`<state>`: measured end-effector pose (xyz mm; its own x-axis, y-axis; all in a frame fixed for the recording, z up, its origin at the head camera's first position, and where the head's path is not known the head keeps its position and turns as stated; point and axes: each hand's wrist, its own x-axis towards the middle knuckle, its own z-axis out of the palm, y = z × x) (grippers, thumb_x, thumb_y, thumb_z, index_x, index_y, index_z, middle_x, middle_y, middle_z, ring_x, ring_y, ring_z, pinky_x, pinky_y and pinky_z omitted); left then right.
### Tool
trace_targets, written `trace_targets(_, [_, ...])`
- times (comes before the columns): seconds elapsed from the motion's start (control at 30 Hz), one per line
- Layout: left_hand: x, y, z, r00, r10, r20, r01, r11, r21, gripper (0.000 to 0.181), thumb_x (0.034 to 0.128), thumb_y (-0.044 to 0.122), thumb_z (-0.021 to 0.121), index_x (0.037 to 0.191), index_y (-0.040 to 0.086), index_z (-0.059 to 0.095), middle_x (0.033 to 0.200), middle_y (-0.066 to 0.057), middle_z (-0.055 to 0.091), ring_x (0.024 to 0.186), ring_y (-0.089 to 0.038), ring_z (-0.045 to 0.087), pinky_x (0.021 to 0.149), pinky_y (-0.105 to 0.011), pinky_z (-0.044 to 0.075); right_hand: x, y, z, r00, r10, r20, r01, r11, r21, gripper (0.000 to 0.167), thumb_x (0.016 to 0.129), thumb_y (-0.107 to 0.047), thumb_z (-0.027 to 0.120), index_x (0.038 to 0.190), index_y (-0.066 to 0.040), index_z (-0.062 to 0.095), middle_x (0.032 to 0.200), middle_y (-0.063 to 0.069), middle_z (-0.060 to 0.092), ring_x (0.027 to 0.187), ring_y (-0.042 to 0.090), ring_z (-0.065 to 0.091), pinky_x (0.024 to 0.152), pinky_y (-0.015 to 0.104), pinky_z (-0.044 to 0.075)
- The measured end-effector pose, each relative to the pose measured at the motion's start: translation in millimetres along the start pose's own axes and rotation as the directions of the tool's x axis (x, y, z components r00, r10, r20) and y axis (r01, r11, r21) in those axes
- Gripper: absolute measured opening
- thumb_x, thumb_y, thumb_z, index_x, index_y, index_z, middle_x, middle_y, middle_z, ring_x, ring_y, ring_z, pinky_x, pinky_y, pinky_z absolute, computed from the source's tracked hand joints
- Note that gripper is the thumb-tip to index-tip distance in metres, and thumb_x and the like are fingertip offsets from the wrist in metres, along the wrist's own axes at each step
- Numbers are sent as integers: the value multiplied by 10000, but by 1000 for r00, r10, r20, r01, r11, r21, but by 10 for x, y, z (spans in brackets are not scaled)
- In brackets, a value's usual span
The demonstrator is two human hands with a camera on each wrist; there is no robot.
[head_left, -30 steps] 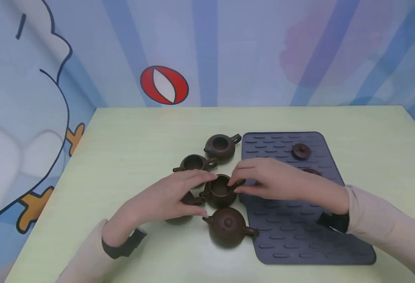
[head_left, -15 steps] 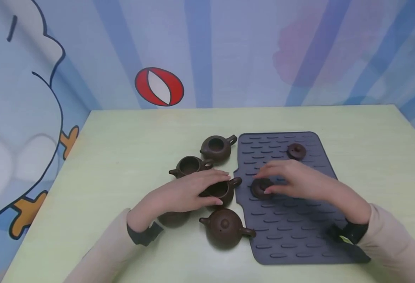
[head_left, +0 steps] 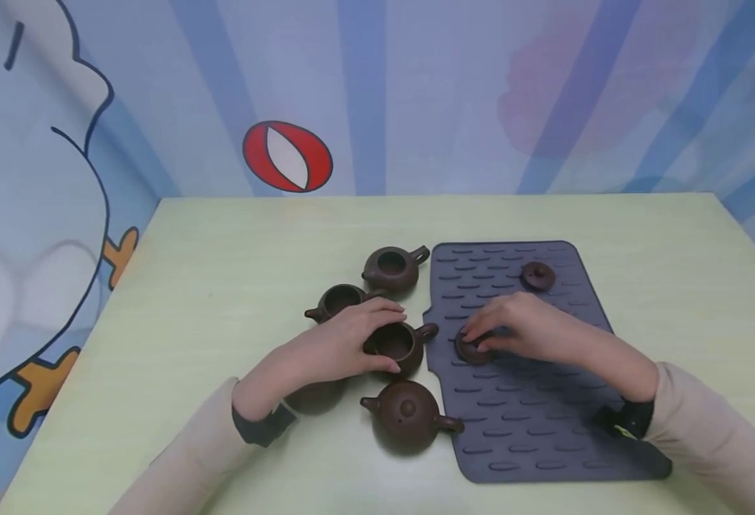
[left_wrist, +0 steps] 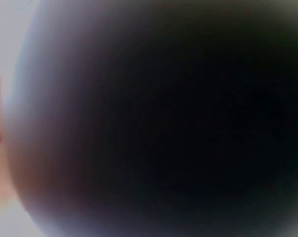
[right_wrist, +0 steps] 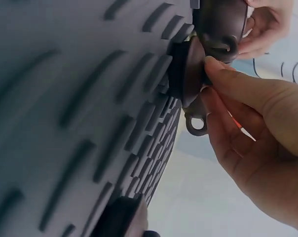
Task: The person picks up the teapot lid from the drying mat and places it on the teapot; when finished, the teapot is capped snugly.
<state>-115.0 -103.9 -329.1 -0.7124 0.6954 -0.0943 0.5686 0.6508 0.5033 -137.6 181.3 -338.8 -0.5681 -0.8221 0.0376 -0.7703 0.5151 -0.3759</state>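
Observation:
My right hand [head_left: 524, 327] pinches the knob of a brown teapot lid [head_left: 470, 350] over the dark ribbed mat. In the right wrist view this lid [right_wrist: 192, 71] stands close to the ribs, thumb and forefinger at its knob. My left hand [head_left: 326, 345] holds a lidless brown teapot [head_left: 410, 361] left of the mat, thumb at its near side and fingers at its far side. Just in front sits a teapot [head_left: 408, 416] with its lid on. Another pot [head_left: 316, 397] lies partly hidden under my left hand. A dark blur covers most of the left wrist view.
A second lid [head_left: 538, 276] rests at the back of the dark mat [head_left: 545, 422]. Two more lidless teapots, a far one [head_left: 392, 270] and a nearer one [head_left: 340, 300], stand left of it on the pale table [head_left: 236, 243].
My right hand has moved right from the lidless teapot's opening to the lid on the mat, fingers now at its knob. My left hand has shifted right onto that teapot.

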Motion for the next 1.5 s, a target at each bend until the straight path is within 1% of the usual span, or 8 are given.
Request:
trace_targets(0.17, [-14, -8, 9, 1000, 2, 3, -2, 1000, -15, 609, 811, 328, 728, 1303, 33, 526, 1352, -90, 485, 1261, -247, 447, 1034, -382, 376, 6, -2, 7, 1000, 16, 10, -16, 1000, 21, 242, 766, -77, 749, 1006, -101, 734, 1026, 47, 702, 949, 205, 658, 751, 294, 544])
trace_targets(0.33, [10, -27, 22, 1000, 30, -2, -30, 999, -24, 585, 811, 324, 728, 1288, 44, 537, 1335, -76, 507, 1255, -223, 456, 1034, -366, 379, -18, 59, 33, 1000, 4, -23, -4, 999, 33, 223, 758, -85, 758, 978, -115, 746, 999, 31, 710, 927, 193, 661, 732, 276, 545])
trace_targets(0.53, [1, -30, 3, 999, 33, -6, -34, 999, -29, 558, 813, 311, 729, 1265, 43, 542, 1304, -68, 520, 1230, -203, 472, 1021, -349, 390, -14, 118, 26, 993, -104, -57, 98, 991, -89, 206, 749, -164, 771, 955, -172, 755, 952, -50, 713, 896, 122, 652, 736, 287, 538])
trace_targets(0.77, [-13, -44, -2, 999, 35, -11, -35, 999, -31, 554, 813, 314, 728, 1261, 44, 546, 1300, -66, 525, 1230, -205, 472, 1022, -356, 390, 43, 117, 8, 973, -207, -101, 198, 976, -88, 205, 760, -196, 764, 963, -174, 749, 936, -60, 710, 862, 95, 641, 743, 309, 536])
trace_targets(0.97, [-3, -67, 7, 999, 43, -24, -43, 999, -32, 543, 809, 312, 731, 1250, 47, 554, 1286, -65, 535, 1212, -197, 485, 1011, -353, 400, 141, 44, -52, 955, -247, -164, 240, 969, -61, 205, 777, -184, 752, 981, -179, 738, 974, -49, 705, 890, 115, 633, 764, 336, 527])
trace_targets(1.13, [50, -69, 22, 997, 69, -44, -71, 997, -37, 535, 810, 299, 730, 1241, 34, 558, 1273, -68, 542, 1190, -188, 500, 997, -336, 409, 242, -40, -109, 950, -248, -190, 248, 968, -27, 205, 779, -186, 750, 983, -174, 737, 987, -55, 701, 865, 92, 612, 693, 277, 510])
trace_targets(1.4, [117, -53, 30, 994, 97, -57, -100, 993, -57, 523, 806, 282, 736, 1234, 39, 558, 1254, -58, 549, 1163, -162, 509, 982, -310, 417, 420, -132, -130, 941, -293, -167, 297, 955, -4, 207, 811, -195, 722, 1015, -163, 732, 1020, -45, 696, 911, 105, 607, 724, 277, 497])
trace_targets(1.5, [133, -51, 37, 991, 117, -68, -121, 991, -56, 511, 798, 283, 745, 1217, 50, 567, 1223, -45, 562, 1125, -145, 525, 962, -294, 429, 485, -165, -107, 933, -322, -161, 326, 945, -5, 209, 819, -209, 714, 1022, -165, 730, 1022, -47, 697, 920, 101, 608, 740, 274, 493])
